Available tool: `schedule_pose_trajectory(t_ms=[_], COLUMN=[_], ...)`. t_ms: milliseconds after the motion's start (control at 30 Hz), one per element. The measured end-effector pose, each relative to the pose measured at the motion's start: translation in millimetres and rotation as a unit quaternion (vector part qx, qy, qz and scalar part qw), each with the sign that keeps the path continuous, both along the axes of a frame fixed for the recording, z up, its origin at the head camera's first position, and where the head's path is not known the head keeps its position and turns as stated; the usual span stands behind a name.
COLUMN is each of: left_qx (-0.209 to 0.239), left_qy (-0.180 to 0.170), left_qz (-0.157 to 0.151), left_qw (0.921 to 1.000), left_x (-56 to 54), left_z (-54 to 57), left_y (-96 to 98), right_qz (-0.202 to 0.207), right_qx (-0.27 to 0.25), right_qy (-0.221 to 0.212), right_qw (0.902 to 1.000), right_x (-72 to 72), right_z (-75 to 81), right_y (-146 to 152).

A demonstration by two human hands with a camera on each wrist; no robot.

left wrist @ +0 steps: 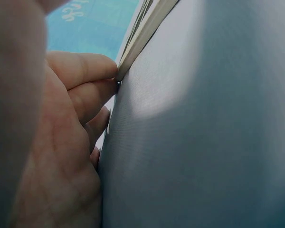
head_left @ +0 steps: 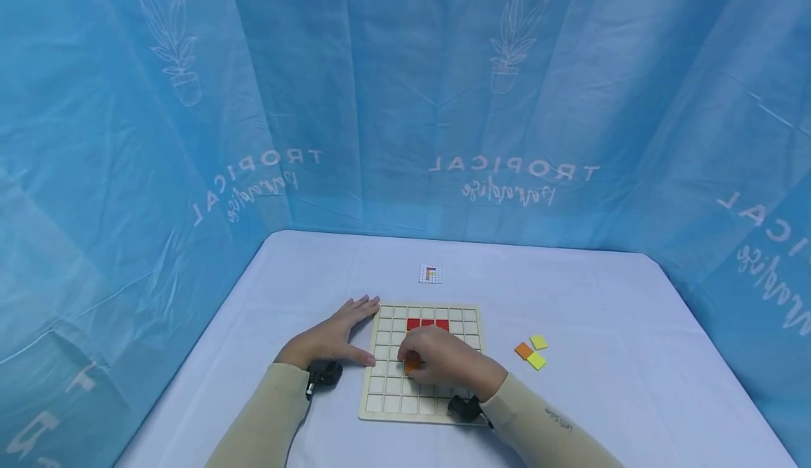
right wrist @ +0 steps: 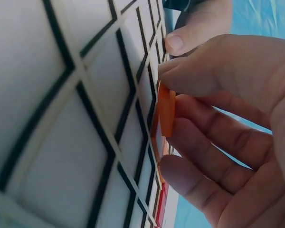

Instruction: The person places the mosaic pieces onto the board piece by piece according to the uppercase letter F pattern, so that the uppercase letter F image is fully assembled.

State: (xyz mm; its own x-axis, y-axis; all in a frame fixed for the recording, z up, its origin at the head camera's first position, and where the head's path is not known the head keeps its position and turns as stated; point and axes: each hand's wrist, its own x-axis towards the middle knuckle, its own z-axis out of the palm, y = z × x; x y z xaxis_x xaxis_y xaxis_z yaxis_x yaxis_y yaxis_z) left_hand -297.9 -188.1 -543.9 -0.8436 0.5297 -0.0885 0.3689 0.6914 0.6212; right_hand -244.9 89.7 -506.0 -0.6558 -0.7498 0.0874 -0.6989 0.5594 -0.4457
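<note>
Your right hand (head_left: pixel 440 354) pinches a thin orange tile (right wrist: pixel 167 111), seemingly square though partly hidden, over the pale gridded board (head_left: pixel 393 385), while your left hand (head_left: pixel 329 336), fingers outstretched, touches the board's left edge.

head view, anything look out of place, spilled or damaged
The white lettering on the blue fabric curtain looks odd: it reads backwards. I see no spill or damage around the pale wooden grid board.

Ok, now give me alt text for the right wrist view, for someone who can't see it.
The right hand pinches an orange tile over a pale gridded board. Behind it, the left hand shows near the board's edge, against a blue backdrop.
</note>
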Motion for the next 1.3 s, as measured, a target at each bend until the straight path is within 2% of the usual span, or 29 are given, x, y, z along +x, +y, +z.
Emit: schedule_pose_trajectory(t_ms=[300, 633, 800, 933, 1033, 1100, 1200, 1300], left_qx=[0.001, 0.0, 0.001, 0.0, 0.001, 0.003, 0.003, 0.002], left_qy=[0.0, 0.0, -0.002, 0.004, 0.007, 0.007, 0.003, 0.001], left_qz=[-0.002, -0.007, -0.005, 0.005, 0.011, 0.009, 0.006, 0.006], left_qw=[1.0, 1.0, 1.0, 1.0, 0.9999, 0.9999, 1.0, 1.0], left_x=[0.2, -2.0, -2.8, -2.2, -1.1, -0.2, 1.1, 2.8], left_z=[3.0, 4.8, 4.6, 4.4, 3.5, 2.4, 1.4, 1.4], left_y=[0.7, 1.0, 1.8, 0.9, -0.6, -0.4, 1.1, 1.7], right_qz=[-0.024, -0.015, -0.037, -0.082, -0.141, -0.19, -0.266, -0.309], right_qx=[0.014, -0.006, -0.026, -0.052, -0.065, -0.068, -0.047, -0.022], right_qy=[-0.003, 0.034, 0.02, 0.01, 0.007, 0.001, -0.006, -0.009], right_qw=[0.9996, 0.9993, 0.9988, 0.9952, 0.9879, 0.9795, 0.9628, 0.9509], right_x=[2.7, 4.0, 5.5, 6.4, 7.5, 8.0, 9.5, 12.3], right_z=[-1.6, -2.8, -1.2, 2.3, 2.3, 0.2, -5.3, -9.1], right_y=[-2.8, -2.4, 10.5, 39.0, 67.6, 87.9, 116.4, 139.1])
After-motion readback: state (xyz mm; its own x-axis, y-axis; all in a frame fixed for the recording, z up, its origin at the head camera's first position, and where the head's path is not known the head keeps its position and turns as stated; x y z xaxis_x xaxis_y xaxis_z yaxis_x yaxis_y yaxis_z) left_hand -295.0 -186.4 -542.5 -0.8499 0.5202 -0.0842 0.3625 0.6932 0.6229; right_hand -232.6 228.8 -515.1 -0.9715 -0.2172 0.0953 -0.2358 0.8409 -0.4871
